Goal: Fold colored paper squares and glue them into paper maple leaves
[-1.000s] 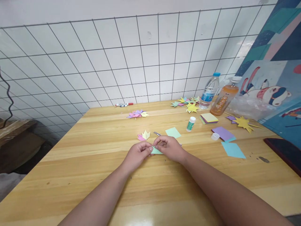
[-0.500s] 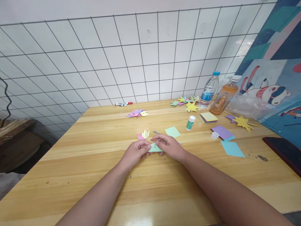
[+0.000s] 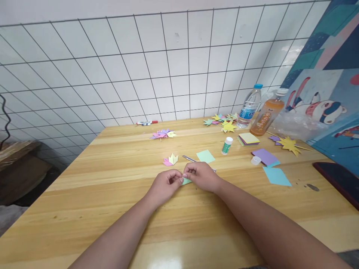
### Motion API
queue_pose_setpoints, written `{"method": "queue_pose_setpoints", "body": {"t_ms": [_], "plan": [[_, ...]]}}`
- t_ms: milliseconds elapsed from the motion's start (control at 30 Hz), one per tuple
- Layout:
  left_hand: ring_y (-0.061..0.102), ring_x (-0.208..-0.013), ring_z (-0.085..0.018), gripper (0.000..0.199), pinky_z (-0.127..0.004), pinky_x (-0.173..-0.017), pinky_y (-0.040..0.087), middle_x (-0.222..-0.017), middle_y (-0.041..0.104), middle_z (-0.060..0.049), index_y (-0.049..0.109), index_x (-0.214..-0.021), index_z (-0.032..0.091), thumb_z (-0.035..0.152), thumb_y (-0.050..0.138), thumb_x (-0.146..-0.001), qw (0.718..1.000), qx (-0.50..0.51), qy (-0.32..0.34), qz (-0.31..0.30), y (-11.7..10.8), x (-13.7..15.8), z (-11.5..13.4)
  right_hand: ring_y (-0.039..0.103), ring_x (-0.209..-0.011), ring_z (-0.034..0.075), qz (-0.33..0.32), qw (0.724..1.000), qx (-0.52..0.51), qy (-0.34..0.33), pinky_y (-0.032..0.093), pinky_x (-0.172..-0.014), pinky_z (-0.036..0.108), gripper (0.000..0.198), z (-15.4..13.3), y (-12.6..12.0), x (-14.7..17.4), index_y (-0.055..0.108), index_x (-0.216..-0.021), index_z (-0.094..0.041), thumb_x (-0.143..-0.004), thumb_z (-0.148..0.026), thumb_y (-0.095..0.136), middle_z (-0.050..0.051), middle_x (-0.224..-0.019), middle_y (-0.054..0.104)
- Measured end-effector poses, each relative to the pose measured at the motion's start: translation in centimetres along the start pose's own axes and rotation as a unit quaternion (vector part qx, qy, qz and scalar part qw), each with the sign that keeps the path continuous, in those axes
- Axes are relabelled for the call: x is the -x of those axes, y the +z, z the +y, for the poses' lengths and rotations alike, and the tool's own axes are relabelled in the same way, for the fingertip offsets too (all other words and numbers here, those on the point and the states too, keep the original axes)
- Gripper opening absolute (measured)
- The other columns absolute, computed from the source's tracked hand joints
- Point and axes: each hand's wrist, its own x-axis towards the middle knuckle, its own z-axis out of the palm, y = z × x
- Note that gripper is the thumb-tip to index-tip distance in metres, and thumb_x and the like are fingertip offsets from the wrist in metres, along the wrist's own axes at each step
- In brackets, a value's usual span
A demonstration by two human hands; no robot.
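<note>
One piece of light green paper is lying directly between the left hand and the right hand, and neither hand is sitting clearly nearer to it. Both are gripping it with thumb and fingers pinched: the left at its left end, the right along its far and right side. Its visible strip is running roughly left to right, tilting slightly far at the right; the fingers are hiding the rest, so its full outline cannot be told.

Just beyond the right hand, a slim craft knife is slanting from far left to near right, partly covered. A green square sheet is resting beyond it, and a pink-and-yellow folded paper ornament is lying beyond the left hand. The surface is offering its widest room to the left and near.
</note>
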Motion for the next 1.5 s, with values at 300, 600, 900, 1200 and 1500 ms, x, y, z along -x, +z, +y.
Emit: {"method": "queue_pose_setpoints", "body": {"t_ms": [300,600,900,1200,1500], "plan": [[0.046,-0.057,-0.011,0.022,-0.021,-0.054,0.036,-0.062,0.055,0.001,0.061,-0.07,0.016,0.038,0.061,-0.072,0.998,0.064,-0.013,0.012,-0.3,-0.4,-0.1,0.051,-0.057,0.01,0.028,0.998,-0.053,0.037,0.037,-0.053,0.02,0.013,-0.1,0.2,0.1,0.061,-0.075,-0.02,-0.079,-0.031,0.055,-0.003,-0.067,0.059],[0.047,-0.053,-0.011,0.023,-0.022,-0.052,0.037,-0.058,0.056,0.001,0.064,-0.067,0.015,0.038,0.066,-0.068,0.991,0.119,-0.042,0.034,-0.6,-0.4,0.2,0.054,-0.078,0.016,0.158,0.983,0.074,-0.065,0.04,-0.069,0.027,0.013,-1.3,-0.9,0.4,0.059,-0.09,-0.021,-0.078,-0.022,0.056,0.002,-0.081,0.059],[0.049,-0.053,-0.01,0.02,-0.02,-0.047,0.033,-0.058,0.058,-0.002,0.066,-0.064,0.014,0.032,0.075,-0.059,0.942,0.311,-0.102,0.069,-1.4,-0.3,0.7,0.053,-0.083,0.017,0.054,0.965,0.15,-0.206,0.039,-0.073,0.028,0.018,-1.7,-0.6,0.7,0.058,-0.097,-0.023,-0.084,-0.015,0.047,0.003,-0.085,0.062],[0.052,-0.057,-0.011,0.021,-0.02,-0.049,0.036,-0.062,0.061,-0.002,0.068,-0.07,0.016,0.035,0.073,-0.063,0.953,0.29,-0.089,0.028,-0.9,0.0,0.7,0.054,-0.079,0.015,0.075,0.972,0.118,-0.19,0.039,-0.068,0.026,0.009,-1.4,-0.7,0.7,0.061,-0.087,-0.023,-0.082,-0.02,0.055,0.002,-0.082,0.062],[0.051,-0.06,-0.012,0.025,-0.021,-0.05,0.038,-0.065,0.061,-0.004,0.072,-0.073,0.015,0.039,0.071,-0.066,0.972,0.225,-0.061,0.033,-0.6,-0.1,0.7,0.051,-0.063,0.01,0.099,0.992,-0.075,-0.037,0.04,-0.055,0.021,0.008,-1.6,0.0,0.5,0.058,-0.076,-0.02,-0.076,-0.028,0.059,0.0,-0.076,0.058]]}}
